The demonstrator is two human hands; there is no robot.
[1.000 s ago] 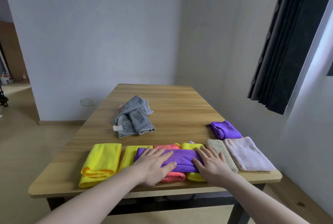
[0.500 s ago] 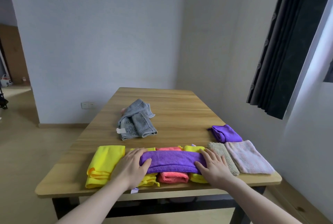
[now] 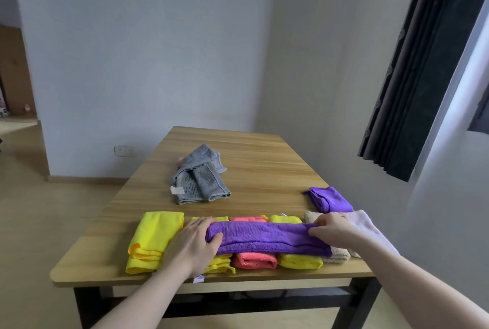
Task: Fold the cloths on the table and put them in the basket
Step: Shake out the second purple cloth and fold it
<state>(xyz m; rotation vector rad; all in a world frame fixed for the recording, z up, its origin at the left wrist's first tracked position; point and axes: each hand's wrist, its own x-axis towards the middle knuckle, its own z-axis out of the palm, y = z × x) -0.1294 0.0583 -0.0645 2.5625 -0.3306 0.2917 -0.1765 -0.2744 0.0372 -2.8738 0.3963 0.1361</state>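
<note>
A long folded purple cloth [image 3: 267, 237] lies across a row of folded cloths at the table's near edge. My left hand [image 3: 194, 245] grips its left end, thumb curled over the fold. My right hand [image 3: 332, 230] pinches its right end. Under it lie a yellow cloth [image 3: 218, 265], a coral cloth [image 3: 254, 260] and another yellow cloth [image 3: 300, 262]. A larger folded yellow cloth [image 3: 154, 238] sits at the left. A beige cloth [image 3: 336, 256] and a pink cloth [image 3: 366, 225] lie at the right. No basket is in view.
A crumpled grey towel [image 3: 199, 177] lies mid-table and a small purple cloth [image 3: 329, 197] sits toward the right edge. The wooden table [image 3: 264, 154] stands near a white wall, with a dark curtain [image 3: 423, 64] at the right.
My hands slid apart from the middle of the purple cloth to its two ends and took hold of them. The cloth now lies stretched longer across the row.
</note>
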